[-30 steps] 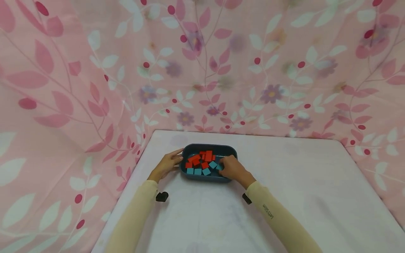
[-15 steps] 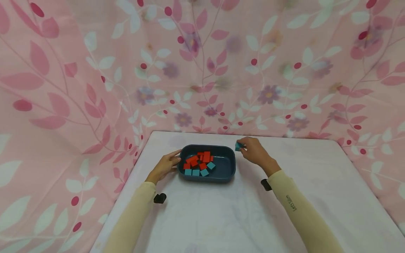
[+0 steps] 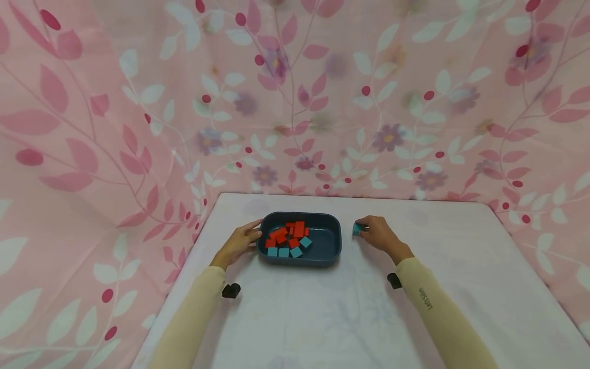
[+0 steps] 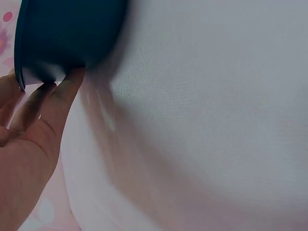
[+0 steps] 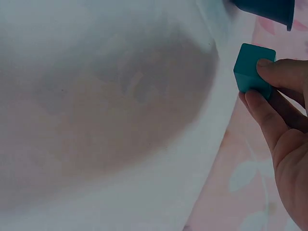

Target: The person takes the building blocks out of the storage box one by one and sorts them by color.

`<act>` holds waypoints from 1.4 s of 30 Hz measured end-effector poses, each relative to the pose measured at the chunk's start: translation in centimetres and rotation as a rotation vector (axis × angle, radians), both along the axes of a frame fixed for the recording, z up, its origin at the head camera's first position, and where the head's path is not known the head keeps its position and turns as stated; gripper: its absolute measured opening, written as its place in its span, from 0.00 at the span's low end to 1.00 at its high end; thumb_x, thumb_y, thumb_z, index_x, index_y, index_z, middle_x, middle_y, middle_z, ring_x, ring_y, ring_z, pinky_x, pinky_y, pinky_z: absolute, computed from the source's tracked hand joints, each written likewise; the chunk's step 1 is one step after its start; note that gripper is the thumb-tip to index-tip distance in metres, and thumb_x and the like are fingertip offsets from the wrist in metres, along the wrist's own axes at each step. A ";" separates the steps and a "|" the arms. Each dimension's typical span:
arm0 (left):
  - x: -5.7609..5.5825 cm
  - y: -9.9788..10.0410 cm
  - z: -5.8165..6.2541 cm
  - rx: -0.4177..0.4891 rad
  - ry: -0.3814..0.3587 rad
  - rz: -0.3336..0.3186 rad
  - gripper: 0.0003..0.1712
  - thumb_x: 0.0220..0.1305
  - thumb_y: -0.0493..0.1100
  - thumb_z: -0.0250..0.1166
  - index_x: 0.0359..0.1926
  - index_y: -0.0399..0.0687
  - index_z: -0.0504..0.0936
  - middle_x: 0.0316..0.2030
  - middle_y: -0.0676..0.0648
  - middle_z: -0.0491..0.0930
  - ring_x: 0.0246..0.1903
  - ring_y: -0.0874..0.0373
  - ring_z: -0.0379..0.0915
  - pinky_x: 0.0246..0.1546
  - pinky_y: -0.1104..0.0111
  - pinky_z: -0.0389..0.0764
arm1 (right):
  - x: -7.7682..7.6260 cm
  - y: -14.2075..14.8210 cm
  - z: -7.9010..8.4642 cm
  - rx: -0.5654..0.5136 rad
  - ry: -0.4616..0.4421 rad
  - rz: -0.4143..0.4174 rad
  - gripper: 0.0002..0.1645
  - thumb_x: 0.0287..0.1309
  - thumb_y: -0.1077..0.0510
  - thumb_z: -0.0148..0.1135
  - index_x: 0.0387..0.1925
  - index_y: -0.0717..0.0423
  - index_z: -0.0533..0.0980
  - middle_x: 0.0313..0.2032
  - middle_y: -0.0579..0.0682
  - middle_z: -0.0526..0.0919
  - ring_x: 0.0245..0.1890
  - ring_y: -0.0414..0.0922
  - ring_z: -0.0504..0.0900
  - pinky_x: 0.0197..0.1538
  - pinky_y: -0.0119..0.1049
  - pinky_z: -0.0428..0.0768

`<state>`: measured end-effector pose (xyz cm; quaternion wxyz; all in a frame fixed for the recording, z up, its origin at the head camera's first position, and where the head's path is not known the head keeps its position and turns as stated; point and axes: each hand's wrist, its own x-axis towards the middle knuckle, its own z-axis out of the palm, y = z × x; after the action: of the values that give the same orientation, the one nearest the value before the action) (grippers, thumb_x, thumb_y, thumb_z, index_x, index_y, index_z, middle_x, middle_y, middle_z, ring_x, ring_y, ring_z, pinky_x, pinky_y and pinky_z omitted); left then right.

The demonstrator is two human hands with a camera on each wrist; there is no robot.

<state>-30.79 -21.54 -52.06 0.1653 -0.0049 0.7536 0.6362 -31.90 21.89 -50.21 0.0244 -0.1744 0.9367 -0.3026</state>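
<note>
My right hand (image 3: pixel 379 233) pinches a teal cube (image 5: pixel 254 70) between thumb and fingers, just right of the dark blue tray (image 3: pixel 299 262). In the right wrist view the cube's top and one side face show, and a corner of the tray appears above it. My left hand (image 3: pixel 238 244) lies against the tray's left end, its fingers extended. Up close in the left wrist view, those fingertips (image 4: pixel 76 76) touch the tray's outer wall. Inside the tray, several red blocks (image 3: pixel 299 229) are heaped at the left and middle. Several teal cubes (image 3: pixel 283 252) lie along its near side.
A white cloth covers the table (image 3: pixel 295 318). Pink floral fabric (image 3: pixel 295 102) hangs behind it and along both sides. Dark wrist cameras (image 3: pixel 231 290) stick out at the cuffs of the pale yellow sleeves (image 3: pixel 195 312).
My right hand has lifted a teal cube out of the tray, carried it right past the rim, then moved nearer and lower. The left hand keeps its place at the tray's end.
</note>
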 end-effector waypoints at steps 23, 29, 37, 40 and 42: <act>-0.2 -0.1 -0.4 0.011 0.015 -0.014 0.30 0.73 0.42 0.56 0.73 0.59 0.63 0.65 0.39 0.69 0.59 0.41 0.70 0.58 0.46 0.69 | -0.6 0.2 -2.7 0.016 -0.019 -0.042 0.23 0.56 0.67 0.65 0.54 0.69 0.77 0.51 0.63 0.81 0.48 0.55 0.80 0.54 0.53 0.77; -0.1 -0.1 0.2 0.025 0.002 -0.030 0.30 0.74 0.40 0.54 0.74 0.56 0.61 0.67 0.37 0.66 0.61 0.39 0.68 0.59 0.44 0.67 | -0.5 0.1 -2.4 -0.005 -0.061 -0.050 0.27 0.56 0.67 0.65 0.59 0.68 0.75 0.56 0.64 0.78 0.52 0.58 0.79 0.55 0.53 0.76; 0.1 -0.1 -0.1 -0.001 0.027 -0.019 0.30 0.73 0.41 0.55 0.73 0.57 0.63 0.65 0.38 0.69 0.58 0.42 0.71 0.56 0.47 0.71 | 0.8 -3.0 0.3 -0.080 0.185 0.000 0.30 0.52 0.64 0.72 0.58 0.62 0.76 0.55 0.59 0.79 0.51 0.59 0.79 0.53 0.52 0.78; 0.3 -0.1 0.0 -0.007 0.037 -0.024 0.29 0.74 0.41 0.55 0.73 0.57 0.63 0.65 0.38 0.69 0.58 0.41 0.71 0.56 0.47 0.72 | 1.2 -5.5 1.9 -0.114 0.222 0.044 0.29 0.52 0.62 0.72 0.58 0.60 0.77 0.54 0.56 0.80 0.52 0.55 0.80 0.52 0.49 0.79; 0.3 -0.1 0.0 -0.006 0.036 -0.023 0.29 0.74 0.40 0.55 0.73 0.57 0.63 0.65 0.38 0.69 0.58 0.42 0.71 0.55 0.47 0.72 | 1.3 -7.2 2.6 -0.120 0.223 0.086 0.28 0.53 0.60 0.73 0.57 0.59 0.77 0.53 0.54 0.80 0.51 0.51 0.80 0.53 0.46 0.79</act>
<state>-30.50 -21.65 -52.03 0.1588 0.0148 0.7583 0.6321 -30.58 14.72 -47.58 -0.0775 -0.2480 0.9055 -0.3354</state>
